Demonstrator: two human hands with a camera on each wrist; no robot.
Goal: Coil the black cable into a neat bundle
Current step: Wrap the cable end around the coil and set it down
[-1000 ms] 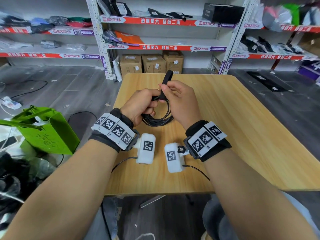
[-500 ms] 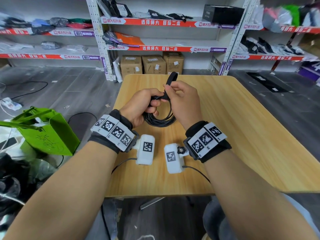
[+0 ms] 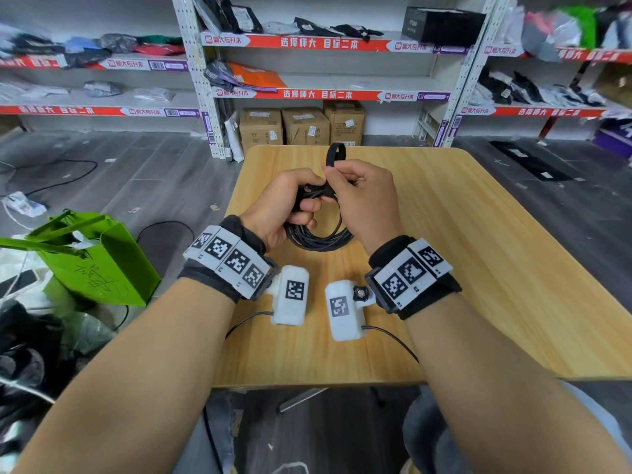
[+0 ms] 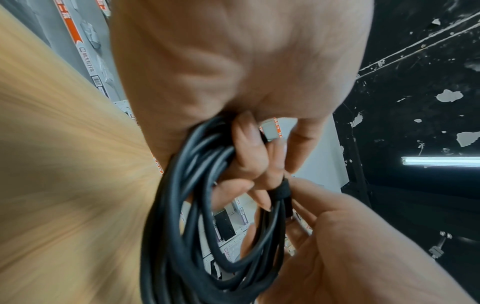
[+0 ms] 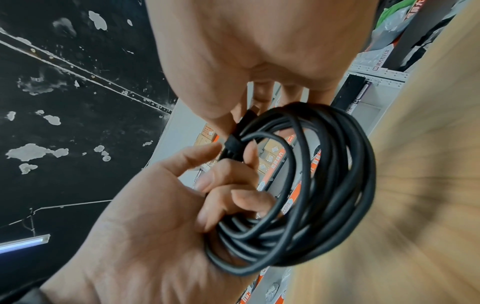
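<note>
The black cable [image 3: 319, 239] hangs as a coil of several loops over the wooden table [image 3: 478, 254]. My left hand [image 3: 290, 203] has its fingers curled round the top of the coil [image 4: 182, 216]. My right hand [image 3: 355, 193] pinches a flat black strap [image 3: 335, 155] that wraps the bundle and sticks up above the fingers. In the right wrist view the strap [image 5: 232, 144] circles the loops [image 5: 324, 185] next to my left fingers. In the left wrist view the strap band [image 4: 279, 190] sits between both hands' fingertips.
Shelving with red labels [image 3: 318, 94] and cardboard boxes [image 3: 304, 126] stands behind the table. A green bag [image 3: 92, 261] sits on the floor at the left. Thin wires run from the wrist camera units [image 3: 292, 295] on the near part of the table.
Both hands have shifted slightly with the coil. The strap's free end now stands more upright above my right fingers. The holds are unchanged.
</note>
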